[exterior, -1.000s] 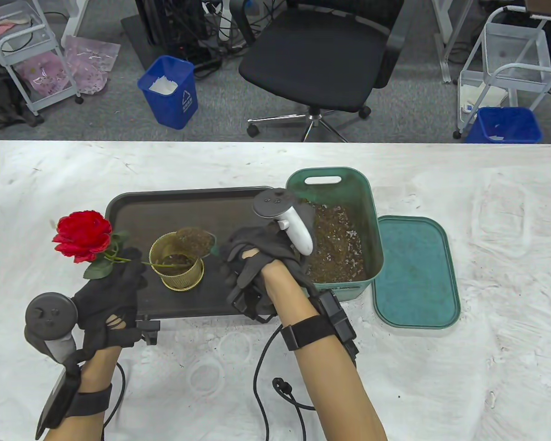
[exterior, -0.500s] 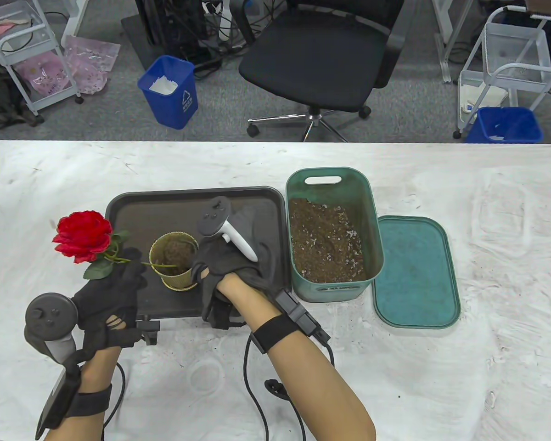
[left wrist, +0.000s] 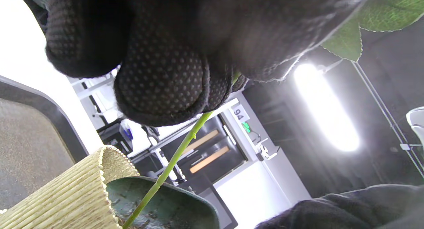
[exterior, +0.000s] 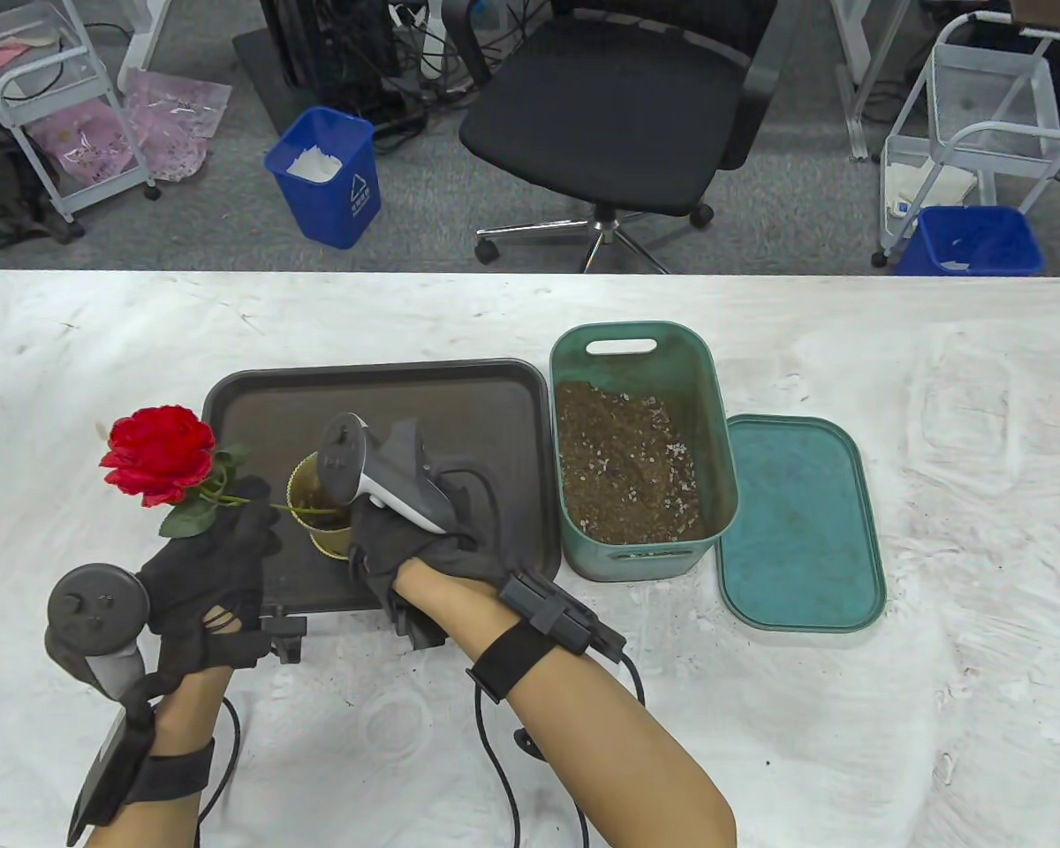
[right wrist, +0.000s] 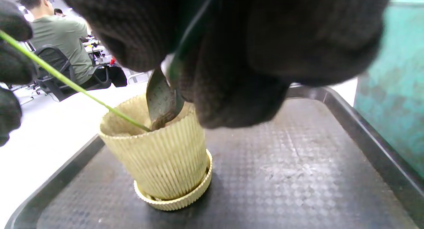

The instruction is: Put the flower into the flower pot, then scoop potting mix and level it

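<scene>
A red rose leans out to the left of a ribbed yellow pot, and its green stem runs down into the pot. My left hand pinches the stem just left of the pot. My right hand grips a green scoop over the pot's right side. The scoop is tipped blade down inside the rim, with some brown mix at its tip. In the left wrist view the stem passes the pot in front of the scoop. In the table view the right hand's tracker hides most of the pot's mouth.
The pot stands on a black tray. A green tub half full of potting mix sits right of the tray, and its lid lies flat beside it. An office chair, blue bins and carts stand beyond the table's far edge.
My right hand has carried the scoop left from the tub's edge to over the pot and tipped it into the pot. My left hand and the rose have stayed put.
</scene>
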The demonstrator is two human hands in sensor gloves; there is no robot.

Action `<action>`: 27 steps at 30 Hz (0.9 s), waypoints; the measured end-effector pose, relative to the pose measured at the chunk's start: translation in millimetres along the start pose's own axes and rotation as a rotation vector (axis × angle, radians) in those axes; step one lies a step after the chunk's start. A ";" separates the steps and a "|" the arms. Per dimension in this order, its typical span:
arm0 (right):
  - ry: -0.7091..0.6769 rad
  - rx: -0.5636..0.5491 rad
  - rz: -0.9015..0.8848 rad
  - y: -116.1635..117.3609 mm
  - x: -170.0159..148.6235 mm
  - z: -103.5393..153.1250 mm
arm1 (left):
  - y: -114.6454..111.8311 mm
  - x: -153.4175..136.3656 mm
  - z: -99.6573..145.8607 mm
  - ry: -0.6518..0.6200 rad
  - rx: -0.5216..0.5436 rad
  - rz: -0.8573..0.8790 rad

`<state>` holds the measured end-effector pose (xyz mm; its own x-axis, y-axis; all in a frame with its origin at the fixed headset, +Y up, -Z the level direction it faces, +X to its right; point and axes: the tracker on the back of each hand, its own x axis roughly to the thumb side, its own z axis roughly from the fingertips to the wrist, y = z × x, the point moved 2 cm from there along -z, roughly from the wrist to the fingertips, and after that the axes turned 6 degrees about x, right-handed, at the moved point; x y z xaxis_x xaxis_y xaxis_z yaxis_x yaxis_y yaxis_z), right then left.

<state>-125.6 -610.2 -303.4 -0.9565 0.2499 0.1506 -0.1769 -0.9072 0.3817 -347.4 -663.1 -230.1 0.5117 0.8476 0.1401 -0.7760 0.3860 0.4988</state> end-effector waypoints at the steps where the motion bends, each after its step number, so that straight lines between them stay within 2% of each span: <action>1: -0.001 -0.004 -0.006 -2.1 -1.6 1.4 | -0.1 0.0 0.0 -0.002 -0.001 -0.001; 7: 0.031 0.040 -0.194 -21.4 -30.8 11.8 | -0.7 0.1 0.5 -0.011 -0.002 -0.009; 11: 0.054 0.031 -0.311 -40.0 -55.2 20.9 | -0.6 0.0 0.6 -0.010 -0.001 -0.009; 18: 0.161 -0.098 -0.417 -88.1 -113.7 39.8 | -2.1 0.6 1.1 -0.016 -0.007 -0.010; 22: 0.235 -0.183 -0.536 -113.6 -158.1 50.3 | -2.4 0.6 1.2 -0.019 -0.008 -0.013; 24: 0.276 -0.202 -0.632 -119.8 -181.9 53.3 | -2.9 0.7 1.2 -0.020 -0.008 -0.013; 27: 0.355 -0.201 -0.670 -119.7 -211.9 53.4 | -3.2 1.0 1.3 -0.019 -0.009 -0.011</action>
<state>110.6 -536.5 -332.4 -0.6418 0.6734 -0.3670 -0.7488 -0.6534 0.1106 -344.0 -663.9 -230.5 0.5267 0.8366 0.1508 -0.7736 0.3981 0.4931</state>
